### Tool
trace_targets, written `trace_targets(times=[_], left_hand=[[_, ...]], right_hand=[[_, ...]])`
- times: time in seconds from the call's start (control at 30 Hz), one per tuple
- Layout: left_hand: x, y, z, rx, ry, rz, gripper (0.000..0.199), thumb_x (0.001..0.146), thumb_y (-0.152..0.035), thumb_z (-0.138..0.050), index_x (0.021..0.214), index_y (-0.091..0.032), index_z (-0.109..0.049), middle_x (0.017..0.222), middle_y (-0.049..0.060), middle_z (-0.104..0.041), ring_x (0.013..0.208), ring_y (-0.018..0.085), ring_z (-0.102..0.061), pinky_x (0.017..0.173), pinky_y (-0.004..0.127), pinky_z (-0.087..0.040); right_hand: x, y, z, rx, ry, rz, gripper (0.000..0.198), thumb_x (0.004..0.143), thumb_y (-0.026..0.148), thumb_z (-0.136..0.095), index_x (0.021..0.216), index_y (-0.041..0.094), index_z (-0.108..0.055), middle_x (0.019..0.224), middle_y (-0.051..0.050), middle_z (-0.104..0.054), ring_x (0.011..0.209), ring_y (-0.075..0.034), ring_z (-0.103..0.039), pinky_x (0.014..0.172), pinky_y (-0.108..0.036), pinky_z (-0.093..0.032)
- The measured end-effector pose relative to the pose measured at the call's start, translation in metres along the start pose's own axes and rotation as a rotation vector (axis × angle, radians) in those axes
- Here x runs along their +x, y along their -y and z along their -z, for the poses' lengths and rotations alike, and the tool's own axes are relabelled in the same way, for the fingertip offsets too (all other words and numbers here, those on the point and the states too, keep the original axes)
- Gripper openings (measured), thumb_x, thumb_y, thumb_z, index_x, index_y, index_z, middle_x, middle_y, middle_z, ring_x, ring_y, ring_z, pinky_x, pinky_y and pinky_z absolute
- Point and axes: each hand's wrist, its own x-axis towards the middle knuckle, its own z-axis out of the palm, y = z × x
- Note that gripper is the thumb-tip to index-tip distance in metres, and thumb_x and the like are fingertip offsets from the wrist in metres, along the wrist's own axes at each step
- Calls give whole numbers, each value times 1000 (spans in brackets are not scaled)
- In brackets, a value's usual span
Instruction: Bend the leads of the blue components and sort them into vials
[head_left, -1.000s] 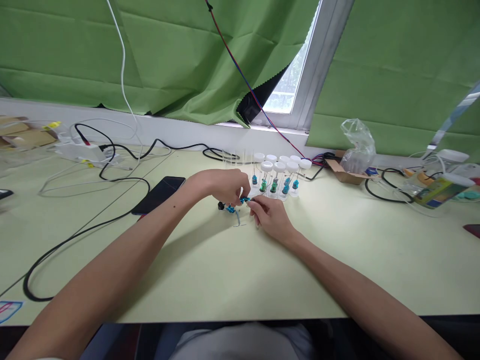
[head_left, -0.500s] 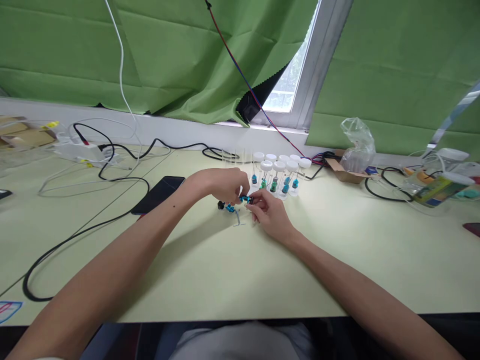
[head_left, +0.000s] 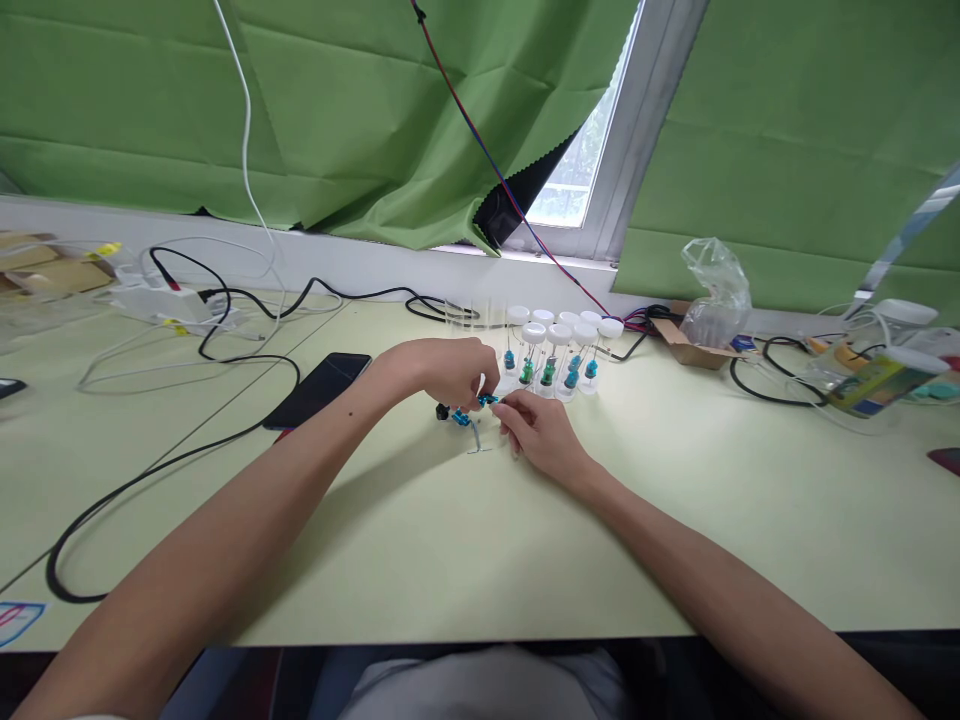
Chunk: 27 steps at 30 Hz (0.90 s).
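Note:
Between my two hands is a small blue metallic part (head_left: 487,400) with a dark end, too small to name. My left hand (head_left: 459,372) reaches over it from above, fingers pinched on its left side. The fingertips of my right hand (head_left: 538,428) close around its right end and hide much of it. Just below my left hand, a second blue metallic piece (head_left: 460,418) lies on the table beside a black knob-like piece (head_left: 442,411). A thin metal T-shaped tool (head_left: 478,438) rests in front of them.
Several clear jars with white lids (head_left: 559,332), holding blue and green parts, stand just behind my hands. A black phone (head_left: 319,390) lies left, near a looping black cable (head_left: 161,455). An open cardboard box (head_left: 694,348) with a plastic bag sits at the back right.
My right fingers have closed further over the right end of the blue part, so less of it shows. My left hand has stayed nearly in place.

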Motion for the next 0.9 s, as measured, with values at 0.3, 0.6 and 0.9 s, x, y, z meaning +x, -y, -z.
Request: trace_targets(times=[0.3,0.6,0.9], left_hand=[[3,1,-1,34,-18,-30,16,74,-27,-63,88,-22,-69,82,4,-74,59,15,-61,49,23,-36],[0,-1,1,30,-14,-12,15,74,-26,-62,87,-22,-69,83,4,-74,60,15,-62,48,23,-36],[2,-2,1,25,-10,-12,18,74,-27,-64,90,-23,-70,83,3,-74,60,14,-61,51,23,-37]], right_hand=[[1,-3,-1,98,-47,53,20,85,35,-64,97,22,-54,80,1,-62,51,-11,-58,52,-26,-48],[0,0,0,35,-21,28,20,89,40,-59,91,21,-59,70,1,-61,51,-12,-56,52,-27,-47],[1,-1,1,40,-36,63,21,86,35,-64,99,22,-56,83,-1,-64,54,-12,-59,55,-27,-50]])
